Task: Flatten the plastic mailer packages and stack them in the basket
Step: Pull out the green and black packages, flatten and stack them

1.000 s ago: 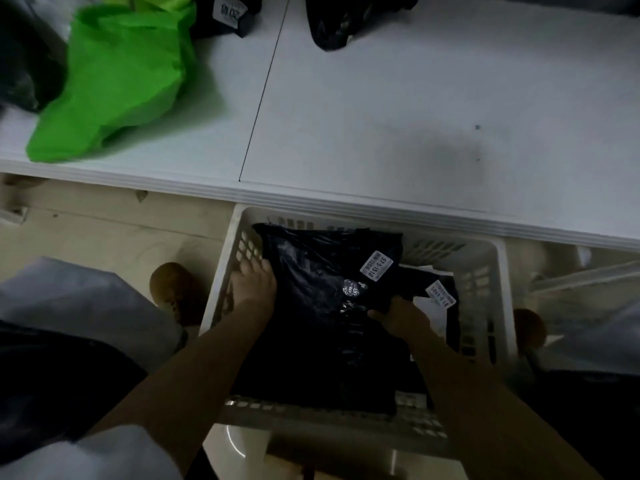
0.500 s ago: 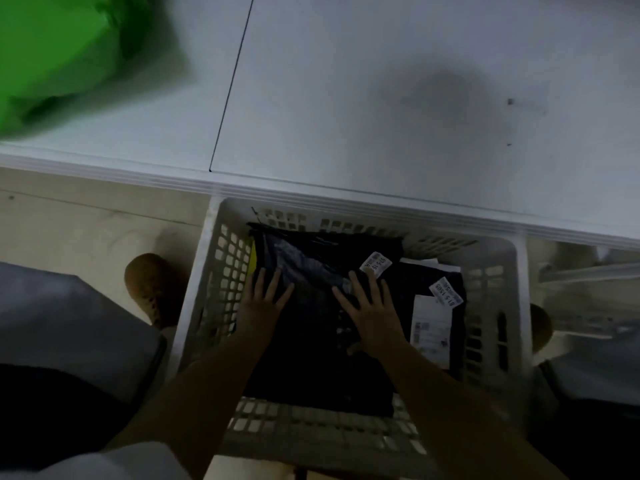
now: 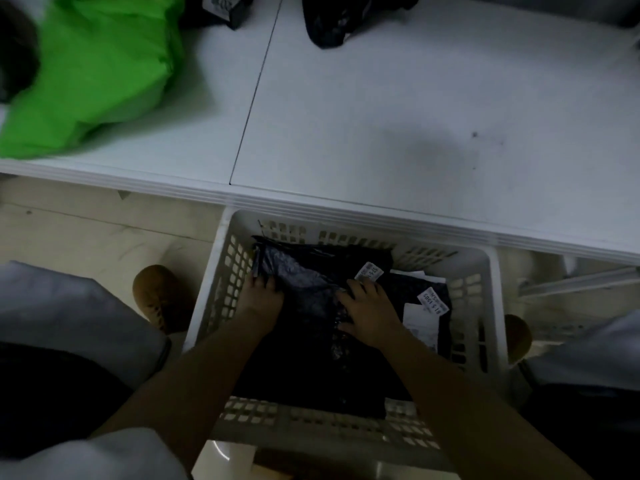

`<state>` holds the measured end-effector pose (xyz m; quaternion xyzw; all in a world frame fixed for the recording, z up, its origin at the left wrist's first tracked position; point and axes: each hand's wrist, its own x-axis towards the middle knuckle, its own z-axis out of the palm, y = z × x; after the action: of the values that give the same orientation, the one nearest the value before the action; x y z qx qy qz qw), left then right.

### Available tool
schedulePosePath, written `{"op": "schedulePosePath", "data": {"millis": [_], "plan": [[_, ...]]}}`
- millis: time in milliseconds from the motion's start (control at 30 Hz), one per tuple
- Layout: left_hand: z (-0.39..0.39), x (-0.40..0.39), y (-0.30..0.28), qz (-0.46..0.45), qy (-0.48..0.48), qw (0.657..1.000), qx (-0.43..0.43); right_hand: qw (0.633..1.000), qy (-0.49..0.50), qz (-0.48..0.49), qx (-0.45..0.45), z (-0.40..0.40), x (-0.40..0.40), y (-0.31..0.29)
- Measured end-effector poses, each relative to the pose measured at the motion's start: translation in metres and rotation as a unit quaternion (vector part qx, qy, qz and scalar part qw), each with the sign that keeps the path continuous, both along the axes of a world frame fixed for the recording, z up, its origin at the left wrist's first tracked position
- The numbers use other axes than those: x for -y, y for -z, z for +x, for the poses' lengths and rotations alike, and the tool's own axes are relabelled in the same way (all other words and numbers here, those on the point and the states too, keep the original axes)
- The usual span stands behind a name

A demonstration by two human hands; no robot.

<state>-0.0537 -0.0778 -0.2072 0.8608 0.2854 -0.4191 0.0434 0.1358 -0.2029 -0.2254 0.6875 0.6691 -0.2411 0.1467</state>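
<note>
Black plastic mailers [image 3: 304, 344], labelled, stacked flat inside white slotted basket [image 3: 491, 306].

A white table [image 3: 398, 109] made of two panels carries a green bag [image 3: 100, 64] at its left and two black packages [image 3: 221, 8] [image 3: 332, 19] at its far edge, while the floor [image 3: 86, 223] holds a white basket [image 3: 491, 306].
</note>
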Motion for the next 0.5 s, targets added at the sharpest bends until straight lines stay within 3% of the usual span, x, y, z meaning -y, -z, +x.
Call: {"op": "schedulePosePath", "data": {"millis": [300,500], "plan": [[-0.005,0.0,-0.079,0.041,-0.086,0.986,0.14,0.999,0.018,0.051,-0.006,-0.024,-0.029,-0.083],[-0.031,-0.018,-0.145,0.108,-0.153,0.948,0.256,0.991,-0.015,0.129,0.015,-0.062,-0.062,-0.163]]}}
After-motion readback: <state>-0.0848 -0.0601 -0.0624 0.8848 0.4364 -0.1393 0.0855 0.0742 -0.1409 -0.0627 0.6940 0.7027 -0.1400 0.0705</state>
